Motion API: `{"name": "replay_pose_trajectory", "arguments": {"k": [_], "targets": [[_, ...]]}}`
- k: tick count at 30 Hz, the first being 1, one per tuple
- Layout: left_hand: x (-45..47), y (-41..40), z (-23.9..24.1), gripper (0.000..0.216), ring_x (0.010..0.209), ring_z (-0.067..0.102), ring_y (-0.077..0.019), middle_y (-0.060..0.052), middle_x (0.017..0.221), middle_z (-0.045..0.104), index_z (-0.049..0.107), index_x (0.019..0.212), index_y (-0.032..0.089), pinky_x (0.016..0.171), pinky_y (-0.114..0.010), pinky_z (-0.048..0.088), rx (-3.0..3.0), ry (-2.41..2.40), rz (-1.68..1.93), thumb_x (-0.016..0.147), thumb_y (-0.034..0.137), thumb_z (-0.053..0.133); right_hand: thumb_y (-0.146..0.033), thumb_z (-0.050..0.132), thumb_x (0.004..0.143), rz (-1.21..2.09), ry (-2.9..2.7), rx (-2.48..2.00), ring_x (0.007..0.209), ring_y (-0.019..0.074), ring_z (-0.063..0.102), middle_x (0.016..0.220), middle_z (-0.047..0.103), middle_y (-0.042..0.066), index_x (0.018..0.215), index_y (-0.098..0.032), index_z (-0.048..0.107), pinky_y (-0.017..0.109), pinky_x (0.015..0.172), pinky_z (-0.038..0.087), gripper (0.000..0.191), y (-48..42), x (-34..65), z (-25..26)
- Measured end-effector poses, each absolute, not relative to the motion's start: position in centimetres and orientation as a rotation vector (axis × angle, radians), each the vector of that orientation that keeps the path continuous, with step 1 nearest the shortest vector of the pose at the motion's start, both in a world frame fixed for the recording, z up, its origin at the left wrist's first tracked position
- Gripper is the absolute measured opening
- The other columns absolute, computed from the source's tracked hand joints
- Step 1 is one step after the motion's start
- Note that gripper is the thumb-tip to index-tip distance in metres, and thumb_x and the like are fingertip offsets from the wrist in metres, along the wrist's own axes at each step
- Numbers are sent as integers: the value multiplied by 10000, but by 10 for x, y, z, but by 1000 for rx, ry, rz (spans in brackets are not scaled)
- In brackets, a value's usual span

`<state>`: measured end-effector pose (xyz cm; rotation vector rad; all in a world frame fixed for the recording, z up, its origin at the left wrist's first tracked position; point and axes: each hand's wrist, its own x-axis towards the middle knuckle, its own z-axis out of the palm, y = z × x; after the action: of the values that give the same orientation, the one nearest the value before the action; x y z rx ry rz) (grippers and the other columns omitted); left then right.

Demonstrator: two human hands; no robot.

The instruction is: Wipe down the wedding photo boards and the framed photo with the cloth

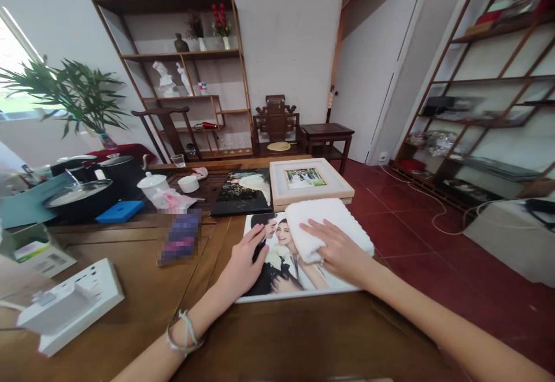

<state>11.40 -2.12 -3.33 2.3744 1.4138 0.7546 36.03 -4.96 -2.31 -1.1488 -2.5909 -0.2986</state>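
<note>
A large glossy wedding photo print [277, 269] lies flat on the wooden table [269, 336] in front of me. My left hand [243, 263] rests on its left edge with fingers stretched flat, holding it down. My right hand [336, 249] lies palm-down, fingers extended, on a folded white towel [323, 226] that sits on the print's upper right part. Behind the print lie a dark photo canvas [243, 191] and a light wooden picture frame [307, 181] with a small photo inside.
To the left stand a black pan with glass lid [78, 194], a blue pad [119, 211], a white teapot [151, 184], a cup [188, 183] and white boxes [71, 307]. Shelves [186, 75], chairs, a palm plant [73, 96] and red floor tiles [416, 237] surround the table.
</note>
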Motion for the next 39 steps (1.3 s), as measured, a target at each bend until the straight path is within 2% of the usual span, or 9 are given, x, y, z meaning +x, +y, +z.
{"name": "replay_pose_trajectory", "arguments": {"k": [3,8,13,20,24,29,34,37,39], "targets": [[115,-21,-35,402,1269,383,-245,-131,1360,440,504,1228,136,1028,-439,325,2382,1423,748,872,286,392,-36,484,712,-290,-2591,-1079,1296,318,266,1392,375,102,664,-137,681,522,1054,241,226,-84,352,-28],[114,-19,-38,410,1273,375,-249,-141,1356,441,491,1236,126,1022,-453,327,2397,1410,760,872,286,392,-26,430,690,-260,-2539,-961,1324,300,192,1398,363,96,938,-105,668,520,1062,242,352,-143,337,-35],[112,-18,-37,405,1275,373,-237,-123,1367,433,485,1246,164,1022,-454,326,2422,1373,745,874,295,391,-39,481,678,-171,-2575,-952,1305,308,248,1404,357,74,730,-155,678,527,1058,233,235,-133,339,-28],[111,-17,-38,408,1272,379,-238,-119,1368,434,483,1253,173,1022,-450,328,2426,1381,751,876,300,394,-62,545,720,-166,-2523,-1212,1249,298,366,1352,429,111,742,-146,691,527,1031,261,170,-52,349,-16],[111,-16,-39,394,1262,394,-233,-108,1352,457,498,1240,196,1019,-442,334,2427,1364,797,869,298,411,4,505,689,-150,-2498,-1256,1282,285,312,1359,424,94,730,-144,687,524,1046,219,238,-34,352,-17],[112,-18,-37,391,1260,397,-241,-107,1353,456,508,1231,192,1019,-450,329,2395,1366,802,864,291,417,-35,502,686,-98,-2600,-1260,1308,322,234,1405,352,86,750,-140,694,559,1044,192,228,-68,345,-16],[112,-18,-38,396,1263,391,-237,-123,1358,445,497,1238,166,1019,-452,331,2421,1362,769,871,276,398,-41,480,647,-150,-2600,-1158,1332,328,144,1453,255,37,686,-156,684,555,1072,127,238,-132,330,-26],[111,-18,-39,384,1264,390,-231,-113,1352,455,505,1230,186,1020,-454,328,2425,1345,794,870,275,403,-80,495,662,-120,-2596,-1051,1326,352,149,1459,235,25,725,-164,692,584,1059,145,223,-151,326,-29],[111,-18,-38,388,1267,386,-237,-119,1352,453,502,1233,183,1018,-463,327,2419,1338,794,872,280,400,-73,486,664,-73,-2597,-1075,1323,337,175,1452,255,23,771,-167,695,573,1058,170,253,-148,327,-27]]}}
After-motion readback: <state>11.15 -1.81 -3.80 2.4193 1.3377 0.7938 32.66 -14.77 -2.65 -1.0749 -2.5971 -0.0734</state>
